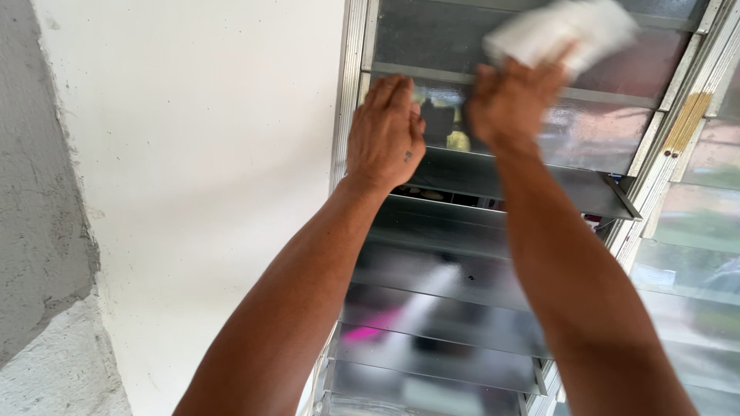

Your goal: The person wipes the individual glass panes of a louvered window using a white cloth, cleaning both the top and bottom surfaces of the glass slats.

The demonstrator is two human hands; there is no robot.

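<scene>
White plastered wall [200,154] on the left, rough grey concrete [38,231] beyond it; metal window frame [348,85] beside; second louvre window [694,254] to the right. Glass louvre slats [462,270] tilted open, stacked downward behind both forearms. Left hand [385,135] flat, fingers together, pressed against an upper slat [593,135]. Right hand [512,96] gripping a white cloth [563,31], blurred, against the top slat, just above and right of the left hand.
</scene>
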